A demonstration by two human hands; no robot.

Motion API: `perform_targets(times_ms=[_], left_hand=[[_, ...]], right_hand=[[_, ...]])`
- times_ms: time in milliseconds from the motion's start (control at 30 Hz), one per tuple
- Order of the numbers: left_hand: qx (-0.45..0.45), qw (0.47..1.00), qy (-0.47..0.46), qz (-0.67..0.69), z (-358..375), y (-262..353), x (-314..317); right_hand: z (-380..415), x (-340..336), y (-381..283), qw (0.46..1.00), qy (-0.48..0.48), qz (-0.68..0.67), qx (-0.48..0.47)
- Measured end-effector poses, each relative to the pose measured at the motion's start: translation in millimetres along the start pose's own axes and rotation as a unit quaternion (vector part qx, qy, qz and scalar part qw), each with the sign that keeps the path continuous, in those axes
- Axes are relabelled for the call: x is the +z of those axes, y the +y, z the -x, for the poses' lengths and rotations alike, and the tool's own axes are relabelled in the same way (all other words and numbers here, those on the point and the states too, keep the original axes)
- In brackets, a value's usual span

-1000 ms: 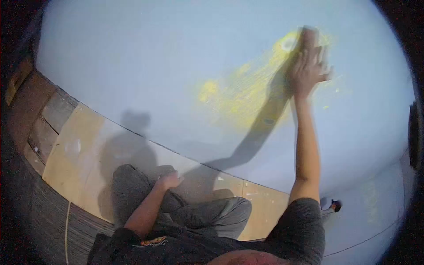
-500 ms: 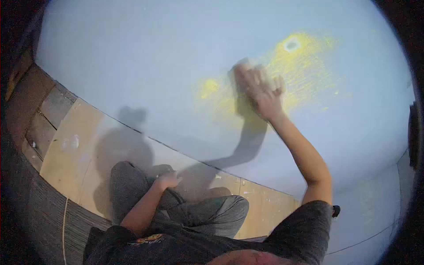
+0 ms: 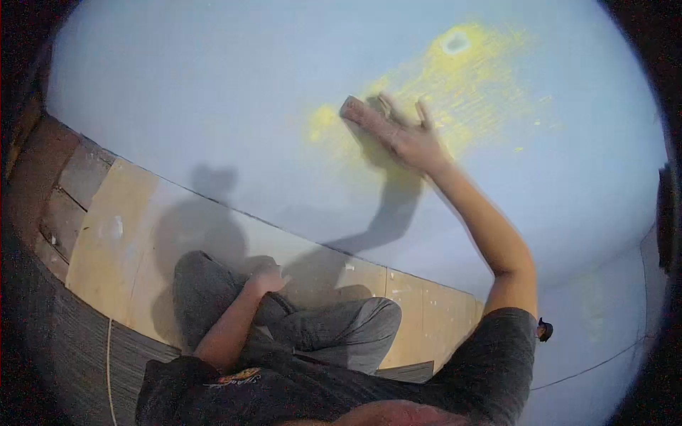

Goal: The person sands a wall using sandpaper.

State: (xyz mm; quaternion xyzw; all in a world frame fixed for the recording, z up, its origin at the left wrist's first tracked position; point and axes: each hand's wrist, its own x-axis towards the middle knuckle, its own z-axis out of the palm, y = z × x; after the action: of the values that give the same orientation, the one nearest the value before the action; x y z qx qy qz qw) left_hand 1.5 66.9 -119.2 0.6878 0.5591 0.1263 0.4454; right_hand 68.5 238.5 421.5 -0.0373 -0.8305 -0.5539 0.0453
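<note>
My right hand point(image 3: 412, 142) is closed around a reddish-brown block point(image 3: 369, 121), which lies against the pale blue-white surface point(image 3: 213, 92). Its thumb and first finger side rest along the block, while other fingers stick up apart. Beneath and around the hand spreads a patch of yellow scratchy marks point(image 3: 483, 85), with a small grey spot ringed in white point(image 3: 455, 42) near its top. My left hand point(image 3: 266, 278) rests by my crossed legs point(image 3: 355, 330), thumb apart from the dim, partly shaded fingers, with nothing visible in it.
Light wooden boards point(image 3: 106, 241) run along the lower edge of the pale surface. A thin cord point(image 3: 109, 362) crosses the dark ribbed floor point(image 3: 142, 362) at lower left. Brown panels point(image 3: 46, 163) stand at far left. Shadows of my head and arm fall across boards and surface.
My right hand and the block have moved a little left. The yellow patch sits slightly higher and further left in the view. My left hand stays by my legs.
</note>
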Motion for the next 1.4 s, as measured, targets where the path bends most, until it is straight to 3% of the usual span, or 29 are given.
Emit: perform_targets(times_ms=[33,67,100,167,200,267,300,333,367,400,433,467,533,567,667,700,800,833,867,900,933,967,1033,1067,1167,1300,1400], left_hand=[[-0.072,0.996,0.042,-0.023,-2.2,-1.9,16.4],[-0.058,0.998,0.026,-0.012,1.1,0.8,14.1],[-0.044,0.999,0.010,0.000,4.6,5.7,5.2],[-0.027,0.999,-0.005,0.023,13.8,16.1,-6.8],[-0.026,0.999,-0.002,0.037,19.8,21.8,-15.5],[-0.021,0.998,0.013,0.063,24.9,29.8,-27.9],[-0.006,0.997,0.065,0.039,0.6,6.3,-0.8],[0.005,0.993,0.118,0.014,-23.9,-17.6,26.5],[0.025,0.995,0.101,0.007,-32.9,-31.2,36.8],[0.015,0.996,0.083,0.006,-27.2,-31.0,34.6],[0.005,0.998,0.064,0.004,-20.1,-29.2,30.7],[-0.014,0.999,0.040,0.013,2.1,-6.4,8.0],[-0.048,0.998,-0.003,0.028,52.3,40.7,-41.3],[-0.011,0.998,0.061,-0.005,15.0,2.6,2.7],[-0.036,0.996,0.072,-0.023,11.5,7.3,1.9],[-0.008,0.989,0.070,-0.126,24.5,15.7,-17.3],[-0.037,0.992,0.007,-0.117,34.8,20.6,-32.4],[-0.039,0.993,0.084,-0.075,25.3,7.5,-9.8],[-0.050,0.992,0.091,-0.068,18.7,-0.5,0.4],[-0.060,0.991,0.098,-0.061,12.1,-8.5,10.7],[-0.076,0.993,0.034,-0.088,1.7,-9.1,-2.6],[-0.016,0.992,0.062,-0.105,11.1,-8.6,-5.5],[0.036,0.994,0.100,-0.002,35.8,7.3,-22.5],[0.029,0.990,0.113,0.078,41.3,18.3,-26.0],[0.029,0.955,0.168,0.241,45.0,46.3,-31.8],[0.050,0.916,0.166,0.361,62.6,79.2,-49.7],[0.052,0.896,0.200,0.394,52.4,73.4,-43.1]], right_hand=[[-8.6,-4.4,35.3,1.000,0.011,0.019,-0.007],[-17.0,-18.1,67.4,0.999,0.021,0.040,-0.014],[-37.7,-51.9,99.2,0.980,-0.128,-0.012,0.152],[-37.5,-53.9,154.2,0.960,-0.040,0.003,0.278],[-28.7,-32.5,173.3,0.952,0.196,0.065,0.227],[-35.9,-3.7,110.3,0.926,0.257,0.031,0.274],[-35.8,18.0,68.9,0.922,0.265,0.011,0.282],[-27.1,24.5,11.0,0.943,0.172,-0.072,0.274],[-13.7,38.8,-44.1,0.970,0.100,-0.061,0.213],[-4.4,9.5,-96.4,0.984,-0.047,-0.051,0.166],[9.6,4.2,-140.2,0.991,-0.084,-0.064,0.078],[43.0,32.2,-185.9,0.957,-0.082,-0.272,0.062],[89.0,31.0,-260.7,0.944,-0.179,-0.263,0.082],[98.9,17.0,-283.9,0.930,-0.171,-0.301,0.120],[131.6,-18.1,-348.1,0.864,-0.162,-0.399,0.261],[139.2,-24.6,-369.8,0.828,-0.161,-0.432,0.319],[165.1,-26.9,-432.6,0.646,-0.150,-0.568,0.488],[193.4,0.3,-470.8,0.710,-0.169,-0.519,0.444],[217.2,20.9,-502.8,0.768,-0.188,-0.468,0.394],[209.5,23.7,-493.2,0.655,-0.138,-0.582,0.462],[193.4,32.0,-472.2,0.520,-0.084,-0.672,0.520],[187.1,31.7,-465.0,0.319,-0.082,-0.742,0.583],[176.8,24.0,-450.8,-0.071,-0.002,-0.801,0.595],[171.9,16.1,-443.2,-0.243,0.075,-0.797,0.548],[167.2,-0.7,-419.7,-0.325,0.080,-0.791,0.513],[162.0,-7.8,-404.3,-0.373,0.120,-0.832,0.393],[158.8,-9.4,-405.1,-0.312,0.091,-0.820,0.471]])
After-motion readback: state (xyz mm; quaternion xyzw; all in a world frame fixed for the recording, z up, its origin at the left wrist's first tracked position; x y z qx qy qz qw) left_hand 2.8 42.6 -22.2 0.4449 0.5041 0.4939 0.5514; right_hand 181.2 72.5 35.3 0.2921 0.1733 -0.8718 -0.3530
